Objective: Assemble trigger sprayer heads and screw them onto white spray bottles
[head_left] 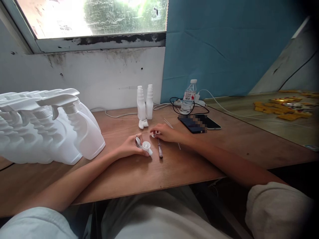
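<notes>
My left hand (132, 146) is closed around a white spray trigger head (146, 145), whose round cup-like opening faces up. To its right, my right hand (164, 132) has its fingertips pinched on a small white plastic part (153, 135) at the tabletop. A screwdriver (160, 151) with a clear handle lies just below that hand, its tip end partly hidden by the fingers. Behind the hands, another white plastic piece (143, 124) rests in front of two upright white bottles (149, 103). Thin white tubes (179, 146) lie partly under my right forearm.
Several white spray bottles (87, 132) with trigger heads stand packed at the left. Two phones (214, 123) lie at the right, before a water bottle (188, 98) and tangled cables (174, 101). The wooden table's front edge (139, 191) runs close to my lap. Yellow items (281, 106) lie far right.
</notes>
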Available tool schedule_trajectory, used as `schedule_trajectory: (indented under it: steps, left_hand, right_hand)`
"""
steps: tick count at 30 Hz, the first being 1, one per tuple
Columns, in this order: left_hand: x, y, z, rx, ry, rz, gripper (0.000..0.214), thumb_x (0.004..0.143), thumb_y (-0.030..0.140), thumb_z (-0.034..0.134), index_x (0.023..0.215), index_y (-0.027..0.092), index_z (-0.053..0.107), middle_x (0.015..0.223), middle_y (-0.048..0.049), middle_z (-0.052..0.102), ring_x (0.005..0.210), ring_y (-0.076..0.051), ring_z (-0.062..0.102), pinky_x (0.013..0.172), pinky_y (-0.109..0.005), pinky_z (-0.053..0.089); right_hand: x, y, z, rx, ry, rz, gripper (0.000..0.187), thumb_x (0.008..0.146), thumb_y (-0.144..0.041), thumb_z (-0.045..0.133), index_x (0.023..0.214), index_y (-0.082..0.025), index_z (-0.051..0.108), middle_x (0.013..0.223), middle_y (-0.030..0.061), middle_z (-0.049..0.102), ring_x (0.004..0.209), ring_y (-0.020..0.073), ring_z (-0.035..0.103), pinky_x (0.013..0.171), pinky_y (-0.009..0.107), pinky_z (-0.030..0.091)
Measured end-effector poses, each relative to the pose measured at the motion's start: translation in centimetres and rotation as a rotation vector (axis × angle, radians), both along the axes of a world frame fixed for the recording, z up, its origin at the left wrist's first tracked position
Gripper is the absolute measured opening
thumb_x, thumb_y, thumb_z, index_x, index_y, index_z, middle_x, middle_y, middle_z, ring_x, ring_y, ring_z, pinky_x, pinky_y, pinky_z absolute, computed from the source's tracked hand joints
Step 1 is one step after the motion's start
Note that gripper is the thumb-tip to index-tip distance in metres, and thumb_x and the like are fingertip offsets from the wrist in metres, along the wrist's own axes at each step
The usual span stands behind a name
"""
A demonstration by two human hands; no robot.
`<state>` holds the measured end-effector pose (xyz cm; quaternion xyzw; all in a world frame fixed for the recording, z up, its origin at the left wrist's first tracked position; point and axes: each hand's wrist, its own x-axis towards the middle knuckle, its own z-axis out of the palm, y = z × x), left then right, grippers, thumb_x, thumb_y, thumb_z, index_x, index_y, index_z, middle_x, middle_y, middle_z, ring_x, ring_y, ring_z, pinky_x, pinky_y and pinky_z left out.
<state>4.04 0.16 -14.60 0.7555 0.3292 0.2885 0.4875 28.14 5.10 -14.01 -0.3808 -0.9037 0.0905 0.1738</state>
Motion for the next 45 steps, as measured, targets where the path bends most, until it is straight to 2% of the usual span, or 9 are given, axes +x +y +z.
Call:
schedule_trajectory:
  steps: [3, 7, 13, 20, 25, 29, 32, 37, 45]
  left_hand:
    - [-0.2, 0.4, -0.4, 0.033, -0.022, 0.032, 0.055, 0.048, 0.036, 0.09, 0.07, 0.016, 0.043, 0.068, 0.0044, 0.053, 0.064, -0.009, 0.046, 0.058, -0.02, 0.033]
    - [-0.2, 0.6, -0.8, 0.064, -0.039, 0.031, 0.054, 0.048, 0.036, 0.09, 0.067, 0.016, 0.043, 0.067, 0.0044, 0.051, 0.063, -0.009, 0.045, 0.057, -0.02, 0.032]
    - [0.0, 0.3, -0.7, 0.051, -0.08, 0.025, 0.055, 0.049, 0.036, 0.09, 0.067, 0.016, 0.041, 0.066, 0.0044, 0.051, 0.063, -0.008, 0.044, 0.056, -0.02, 0.032]
    - [0.0, 0.3, -0.6, 0.071, -0.109, 0.047, 0.054, 0.048, 0.038, 0.09, 0.063, 0.015, 0.044, 0.07, 0.0021, 0.054, 0.067, -0.01, 0.049, 0.059, -0.022, 0.035]
    - [0.0, 0.8, -1.2, 0.083, -0.111, 0.037, 0.052, 0.049, 0.041, 0.089, 0.064, 0.015, 0.046, 0.068, 0.0029, 0.054, 0.066, -0.01, 0.048, 0.058, -0.021, 0.036]
    - [-0.1, 0.9, -1.6, 0.109, -0.127, 0.04, 0.055, 0.048, 0.041, 0.089, 0.063, 0.015, 0.043, 0.068, 0.0027, 0.053, 0.068, -0.011, 0.05, 0.06, -0.022, 0.037]
    - [-0.1, 0.8, -1.6, 0.134, -0.122, 0.035, 0.053, 0.051, 0.041, 0.089, 0.065, 0.015, 0.044, 0.067, 0.0032, 0.051, 0.066, -0.011, 0.048, 0.058, -0.022, 0.036]
    - [0.0, 0.5, -1.0, 0.241, -0.061, 0.009, 0.051, 0.056, 0.044, 0.086, 0.071, 0.015, 0.046, 0.073, 0.0022, 0.053, 0.069, -0.011, 0.049, 0.062, -0.022, 0.038]
    - [-1.4, -0.4, -0.7, 0.53, 0.083, -0.025, 0.038, 0.079, 0.04, 0.069, 0.106, 0.019, 0.052, 0.098, -0.0045, 0.062, 0.084, -0.015, 0.059, 0.077, -0.027, 0.048]
  right_hand:
    - [0.1, 0.2, 0.1, -0.101, 0.042, 0.058, 0.022, 0.085, -0.02, 0.061, 0.105, -0.015, 0.067, 0.095, 0.0083, 0.066, 0.09, 0.0202, 0.059, 0.083, 0.032, 0.044]
    - [0.5, 0.2, 0.2, -0.164, 0.08, 0.061, 0.009, 0.079, -0.021, 0.067, 0.085, -0.014, 0.068, 0.082, 0.0053, 0.063, 0.076, 0.0162, 0.058, 0.069, 0.026, 0.044]
    - [0.1, -1.0, -0.1, 0.006, 0.239, 0.058, 0.011, 0.082, -0.023, 0.067, 0.074, -0.015, 0.064, 0.072, 0.0019, 0.061, 0.069, 0.014, 0.055, 0.066, 0.026, 0.042]
    - [-2.0, -3.7, 1.2, 0.24, 0.506, 0.169, 0.009, 0.091, -0.022, 0.058, 0.091, -0.017, 0.066, 0.087, 0.007, 0.069, 0.083, 0.017, 0.062, 0.076, 0.031, 0.048]
    - [-2.5, -4.8, 1.6, 0.425, 0.391, 0.423, 0.018, 0.091, -0.012, 0.053, 0.103, -0.018, 0.066, 0.089, 0.0064, 0.069, 0.078, 0.0142, 0.062, 0.083, 0.035, 0.045]
    - [-2.2, -5.2, 1.4, 0.494, 0.288, 0.468, 0.028, 0.089, -0.009, 0.05, 0.113, -0.017, 0.063, 0.1, 0.0096, 0.068, 0.084, 0.0159, 0.06, 0.086, 0.038, 0.044]
    - [-1.9, -5.4, 1.5, 0.452, 0.258, 0.477, 0.028, 0.089, -0.011, 0.048, 0.113, -0.016, 0.061, 0.103, 0.0107, 0.067, 0.087, 0.0166, 0.06, 0.088, 0.038, 0.045]
    - [-1.8, -5.5, 1.5, 0.368, 0.262, 0.478, 0.009, 0.089, -0.02, 0.056, 0.096, -0.016, 0.061, 0.102, 0.0109, 0.065, 0.092, 0.017, 0.061, 0.088, 0.035, 0.047]
    - [-2.3, -5.4, 0.9, 0.265, 0.386, 0.495, 0.006, 0.089, -0.021, 0.059, 0.089, -0.017, 0.064, 0.104, 0.011, 0.062, 0.095, 0.0156, 0.063, 0.084, 0.028, 0.053]
